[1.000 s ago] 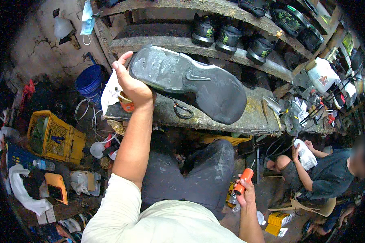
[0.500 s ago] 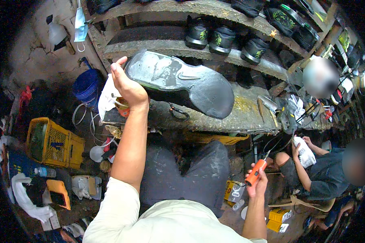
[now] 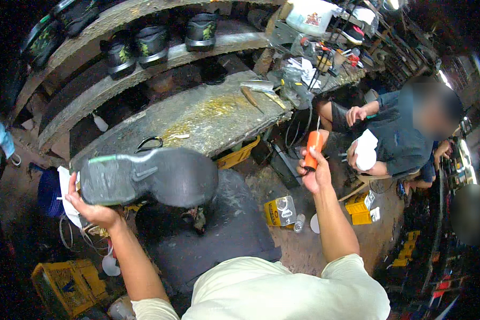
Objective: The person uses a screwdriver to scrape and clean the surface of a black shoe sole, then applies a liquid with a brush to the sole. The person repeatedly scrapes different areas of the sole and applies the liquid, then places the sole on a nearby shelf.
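Observation:
My left hand (image 3: 95, 210) grips the heel end of a black shoe (image 3: 182, 177), sole upward, held level over my lap at the bench's near edge. My right hand (image 3: 317, 173), out to the right, is closed round a tool's orange handle (image 3: 313, 144), its thin metal tip pointing up. On the grey, yellow-stained bench (image 3: 208, 112) lie black-handled scissors (image 3: 149, 143) just behind the shoe, and a wooden-handled tool (image 3: 252, 99) farther right.
Black-and-green shoes (image 3: 151, 45) stand on shelves behind the bench. A co-worker (image 3: 394, 138) sits at my right holding a white item (image 3: 366, 149). Yellow crates (image 3: 69, 285) are low at left, a blue bucket (image 3: 50, 192) beside them. Clutter covers the bench's far end.
My view has swung right. My left hand has lowered with the shoe; my right hand has risen with the orange tool. The co-worker's one hand has come away from the white item.

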The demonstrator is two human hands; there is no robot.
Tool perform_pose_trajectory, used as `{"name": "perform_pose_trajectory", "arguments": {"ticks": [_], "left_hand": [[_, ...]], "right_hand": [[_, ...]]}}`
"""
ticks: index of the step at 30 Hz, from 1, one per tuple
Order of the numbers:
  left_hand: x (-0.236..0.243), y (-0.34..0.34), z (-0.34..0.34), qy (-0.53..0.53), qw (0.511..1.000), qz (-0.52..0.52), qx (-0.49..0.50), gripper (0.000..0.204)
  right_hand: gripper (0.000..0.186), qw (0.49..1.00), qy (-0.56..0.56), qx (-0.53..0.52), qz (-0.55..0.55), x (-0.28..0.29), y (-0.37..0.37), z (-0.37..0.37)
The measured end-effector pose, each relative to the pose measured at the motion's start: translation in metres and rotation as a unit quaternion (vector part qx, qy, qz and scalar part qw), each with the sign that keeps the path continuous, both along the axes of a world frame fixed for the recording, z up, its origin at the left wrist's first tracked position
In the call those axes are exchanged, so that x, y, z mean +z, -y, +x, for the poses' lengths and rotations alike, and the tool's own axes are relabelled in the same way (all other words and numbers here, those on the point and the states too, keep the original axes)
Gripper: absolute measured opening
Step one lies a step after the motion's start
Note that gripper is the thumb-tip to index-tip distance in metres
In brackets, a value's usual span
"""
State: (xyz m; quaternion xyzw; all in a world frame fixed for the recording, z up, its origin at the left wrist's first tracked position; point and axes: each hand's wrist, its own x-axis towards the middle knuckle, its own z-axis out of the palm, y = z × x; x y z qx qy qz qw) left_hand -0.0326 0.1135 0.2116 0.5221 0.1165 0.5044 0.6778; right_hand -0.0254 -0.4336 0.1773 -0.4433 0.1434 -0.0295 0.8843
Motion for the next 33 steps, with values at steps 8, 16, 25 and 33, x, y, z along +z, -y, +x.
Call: {"name": "perform_pose_trajectory", "arguments": {"ticks": [8,16,25,33], "left_hand": [[-0.024,-0.005,-0.060,-0.011,0.992,-0.118,-0.044,0.066],[-0.030,-0.007,-0.069,0.001,0.988,-0.147,-0.055,0.064],[-0.065,-0.003,-0.082,0.044,0.979,-0.166,-0.110,0.062],[-0.072,0.017,-0.090,0.046,0.951,-0.269,-0.145,0.056]], "right_hand": [[0.035,0.990,0.033,-0.118,-0.074,0.025,0.067,0.054],[0.056,0.992,0.070,0.081,-0.073,0.013,0.123,0.082],[0.061,0.673,0.018,-0.448,-0.588,0.009,0.052,0.062],[0.027,0.758,0.344,-0.061,-0.551,0.060,-0.134,0.144]]}}
